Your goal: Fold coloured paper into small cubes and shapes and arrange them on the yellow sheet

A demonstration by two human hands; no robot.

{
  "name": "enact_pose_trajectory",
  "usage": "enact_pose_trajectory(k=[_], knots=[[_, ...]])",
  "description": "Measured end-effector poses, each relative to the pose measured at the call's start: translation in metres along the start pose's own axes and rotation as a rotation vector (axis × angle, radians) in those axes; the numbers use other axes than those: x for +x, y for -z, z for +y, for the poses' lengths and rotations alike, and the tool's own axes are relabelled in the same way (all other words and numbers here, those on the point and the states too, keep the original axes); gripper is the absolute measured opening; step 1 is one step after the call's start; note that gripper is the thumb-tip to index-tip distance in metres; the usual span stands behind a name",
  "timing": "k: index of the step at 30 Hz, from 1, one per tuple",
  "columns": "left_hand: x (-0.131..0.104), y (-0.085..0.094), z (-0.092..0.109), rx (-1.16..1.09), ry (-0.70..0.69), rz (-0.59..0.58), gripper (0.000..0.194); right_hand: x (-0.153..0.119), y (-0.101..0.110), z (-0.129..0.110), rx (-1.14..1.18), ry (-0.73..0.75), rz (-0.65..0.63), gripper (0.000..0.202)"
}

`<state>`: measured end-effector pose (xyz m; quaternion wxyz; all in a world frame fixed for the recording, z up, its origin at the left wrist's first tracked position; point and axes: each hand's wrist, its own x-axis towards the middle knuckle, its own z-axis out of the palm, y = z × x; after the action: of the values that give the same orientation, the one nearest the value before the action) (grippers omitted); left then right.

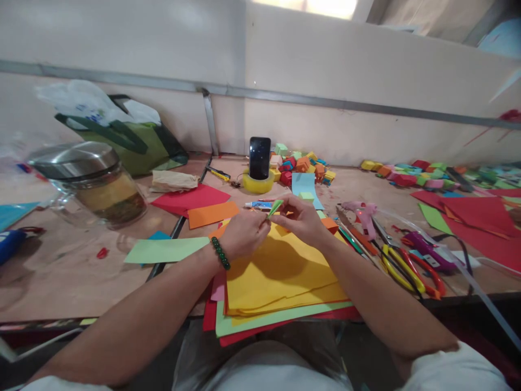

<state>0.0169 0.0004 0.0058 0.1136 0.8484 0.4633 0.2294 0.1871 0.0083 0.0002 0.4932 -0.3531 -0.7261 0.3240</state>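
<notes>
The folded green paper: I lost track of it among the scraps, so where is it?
In the head view, the folded green paper is near the middle, between the left hand and right hand, nearer than the upright phone.

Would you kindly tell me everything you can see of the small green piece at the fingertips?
The small green piece looks like folded paper, narrow and light green. It tilts up to the right above the yellow sheets, its lower end in the left hand, the right hand close around its upper part. Part is hidden.
</notes>
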Motion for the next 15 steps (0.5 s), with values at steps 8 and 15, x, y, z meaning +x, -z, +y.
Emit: enact_pose_trajectory(k=[8,15], knots=[[-0.002,0.001,0.0,0.113,-0.136,0.068,0.027,-0.001,0.007,-0.004,-0.071,0.108,-0.061,0.017],[-0.003,0.001,-0.003,0.05,-0.168,0.145,0.029,-0.002,0.012,-0.009,-0.144,0.136,-0.103,0.006]])
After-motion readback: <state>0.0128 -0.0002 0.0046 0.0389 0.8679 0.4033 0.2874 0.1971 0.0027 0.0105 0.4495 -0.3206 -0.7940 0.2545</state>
